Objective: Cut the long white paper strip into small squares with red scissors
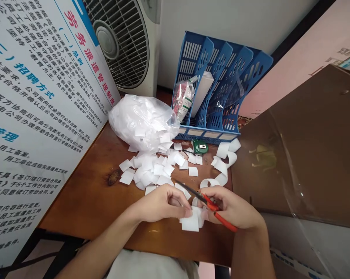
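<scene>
My left hand pinches a white square piece between thumb and fingertips, close to the table's front edge. My right hand is closed around scissors with red-orange handles, and their dark blades point up and left above the left fingers. The thumb and fingers of that hand also touch the end of a long white strip, which curls away behind it along the table. Beyond my hands lies a loose heap of cut white squares. Part of the strip between my hands is hidden by my fingers.
A clear plastic bag of white pieces leans at the back left. Behind the heap are a green tape measure and a blue file rack. A fan, a printed board and a brown panel bound the wooden table.
</scene>
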Demonstrator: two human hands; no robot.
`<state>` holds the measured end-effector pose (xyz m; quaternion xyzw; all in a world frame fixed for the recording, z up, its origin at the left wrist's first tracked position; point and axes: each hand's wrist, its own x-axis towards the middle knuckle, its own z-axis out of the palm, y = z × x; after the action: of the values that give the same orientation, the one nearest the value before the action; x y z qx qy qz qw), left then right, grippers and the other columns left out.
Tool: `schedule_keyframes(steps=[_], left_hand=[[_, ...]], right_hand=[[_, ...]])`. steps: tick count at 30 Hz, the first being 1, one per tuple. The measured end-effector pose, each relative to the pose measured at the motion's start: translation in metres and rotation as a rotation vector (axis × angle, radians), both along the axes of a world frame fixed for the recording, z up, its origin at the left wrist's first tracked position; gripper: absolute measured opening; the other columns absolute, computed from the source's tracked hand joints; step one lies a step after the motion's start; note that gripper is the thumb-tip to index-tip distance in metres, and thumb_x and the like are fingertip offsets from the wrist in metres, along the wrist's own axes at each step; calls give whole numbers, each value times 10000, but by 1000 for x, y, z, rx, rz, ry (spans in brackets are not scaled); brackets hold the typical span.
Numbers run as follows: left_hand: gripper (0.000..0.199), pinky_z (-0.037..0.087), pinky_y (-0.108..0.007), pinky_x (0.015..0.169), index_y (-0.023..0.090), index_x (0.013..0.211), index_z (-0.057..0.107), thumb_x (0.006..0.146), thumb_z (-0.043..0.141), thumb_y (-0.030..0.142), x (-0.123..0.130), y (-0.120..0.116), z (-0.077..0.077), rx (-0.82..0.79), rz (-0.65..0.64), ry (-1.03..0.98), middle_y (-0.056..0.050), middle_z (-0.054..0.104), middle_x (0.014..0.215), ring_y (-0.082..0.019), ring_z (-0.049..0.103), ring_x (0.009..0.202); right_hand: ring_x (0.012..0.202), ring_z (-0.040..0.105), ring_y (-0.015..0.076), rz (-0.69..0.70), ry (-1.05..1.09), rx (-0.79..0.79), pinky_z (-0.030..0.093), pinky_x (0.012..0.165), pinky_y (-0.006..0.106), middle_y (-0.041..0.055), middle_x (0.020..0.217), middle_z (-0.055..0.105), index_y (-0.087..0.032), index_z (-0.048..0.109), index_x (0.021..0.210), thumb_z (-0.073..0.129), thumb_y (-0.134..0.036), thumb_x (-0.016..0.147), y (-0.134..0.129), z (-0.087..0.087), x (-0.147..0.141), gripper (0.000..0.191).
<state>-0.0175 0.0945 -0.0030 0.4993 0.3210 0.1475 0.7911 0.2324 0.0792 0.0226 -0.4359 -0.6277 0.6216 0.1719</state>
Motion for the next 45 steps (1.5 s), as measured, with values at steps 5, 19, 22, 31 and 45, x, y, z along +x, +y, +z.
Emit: schedule_keyframes(steps=[5, 19, 22, 31, 45], left_hand=[[265, 330, -215, 610, 119, 899, 630, 954, 665, 376, -2, -11, 11, 170, 142, 39, 5, 556, 734, -89, 439, 661], [369, 407, -201, 628, 97, 1027, 700, 755, 854, 293, 6, -24, -11, -50, 356, 125, -11, 629, 740, -83, 556, 636], [331, 405, -195, 627, 95, 994, 708, 757, 848, 279, 7, -25, -10, -16, 389, 147, -16, 635, 741, -84, 553, 652], [351, 423, -158, 626, 108, 952, 681, 709, 893, 247, 7, -23, -13, -60, 436, 90, 4, 638, 737, -54, 555, 634], [382, 381, -135, 602, 85, 985, 675, 721, 899, 246, 6, -20, -15, -99, 497, 32, 68, 475, 659, -17, 368, 573]], right_hand=[[671, 382, 113, -182, -17, -86, 340, 609, 237, -36, 745, 421, -174, 567, 852, 754, -291, 843, -14, -3, -18, 221], [683, 362, 129, -383, -16, -71, 313, 617, 260, -31, 734, 432, -184, 535, 823, 727, -307, 889, -29, -18, -36, 237], [671, 358, 127, -435, -40, -58, 321, 608, 250, -35, 711, 420, -184, 526, 792, 753, -304, 863, -29, -21, -40, 266], [657, 385, 127, -550, -53, 33, 332, 596, 245, -41, 708, 388, -217, 636, 1004, 764, -283, 841, -37, -23, -45, 217], [603, 348, 138, -622, -221, 178, 324, 570, 275, -26, 627, 424, -170, 682, 958, 740, -345, 845, -38, -18, -54, 216]])
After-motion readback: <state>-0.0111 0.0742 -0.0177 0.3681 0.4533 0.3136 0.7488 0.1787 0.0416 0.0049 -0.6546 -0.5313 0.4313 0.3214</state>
